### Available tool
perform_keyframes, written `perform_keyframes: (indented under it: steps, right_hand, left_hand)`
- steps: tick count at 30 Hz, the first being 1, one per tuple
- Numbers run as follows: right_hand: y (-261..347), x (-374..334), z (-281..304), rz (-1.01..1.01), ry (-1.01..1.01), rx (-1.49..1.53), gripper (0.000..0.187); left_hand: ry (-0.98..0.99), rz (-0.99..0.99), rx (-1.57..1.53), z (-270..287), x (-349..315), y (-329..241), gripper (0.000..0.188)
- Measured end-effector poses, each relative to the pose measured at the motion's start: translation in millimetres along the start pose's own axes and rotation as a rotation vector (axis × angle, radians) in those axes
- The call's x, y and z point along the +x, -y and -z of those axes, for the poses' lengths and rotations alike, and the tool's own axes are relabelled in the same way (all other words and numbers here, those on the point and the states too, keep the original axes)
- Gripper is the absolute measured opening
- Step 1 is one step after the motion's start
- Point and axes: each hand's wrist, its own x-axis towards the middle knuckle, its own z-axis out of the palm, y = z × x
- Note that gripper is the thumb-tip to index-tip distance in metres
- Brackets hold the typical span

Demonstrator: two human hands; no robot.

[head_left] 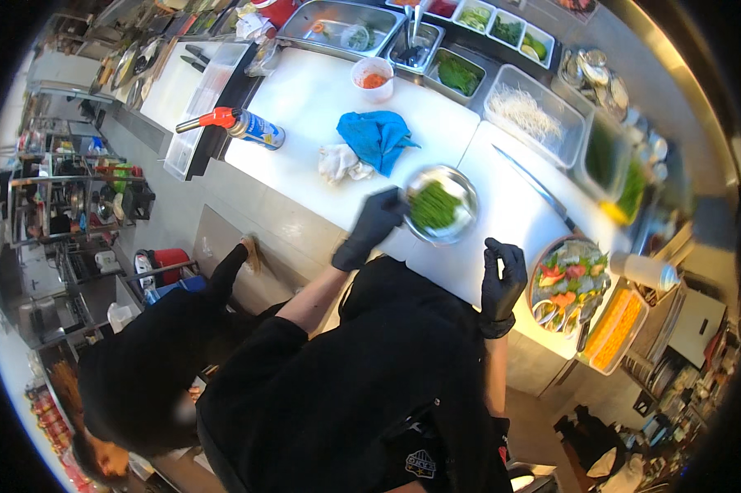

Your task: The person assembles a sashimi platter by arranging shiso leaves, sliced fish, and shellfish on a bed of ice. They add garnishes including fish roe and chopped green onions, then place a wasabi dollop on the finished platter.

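Observation:
My left hand (377,223), in a black glove, is closed on the near-left rim of a round metal bowl (469,194). Chopped green herbs (434,205), fine like chives, fill much of the bowl. To its right my right hand (503,281), also gloved in black, is raised over the board's near edge. Its fingers are curled together in a pinch; anything between them is too small to make out. Just right of this hand sits a round platter (569,283) with colourful slices and garnish. A long knife (536,187) lies on the white board beyond the bowl.
On the white cutting board (304,90) are a blue cloth (376,140), a white cloth (338,163), a torch (251,127) and a tub of orange food (373,80). Shredded white strands fill a container (535,115). An orange-filled tray (615,330) stands right. Another person (152,361) bends at left.

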Motion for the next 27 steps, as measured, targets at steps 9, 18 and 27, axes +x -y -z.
perform_keyframes:
  steps: [9,18,27]
  right_hand:
    - [-45.4,-8.2,-74.7,-0.118,0.135,0.094,0.016]
    - [-69.2,-43.7,-63.7,-0.322,0.009,0.066,0.023]
    - [-35.4,-14.0,-60.2,-0.280,-0.036,0.156,0.033]
  left_hand:
    - [-0.789,-0.216,-0.122,181.9,143.2,33.8,0.022]
    - [-0.987,-0.474,0.403,155.1,210.5,11.9,0.104]
    - [-0.576,-0.675,0.500,49.3,204.6,-53.2,0.106]
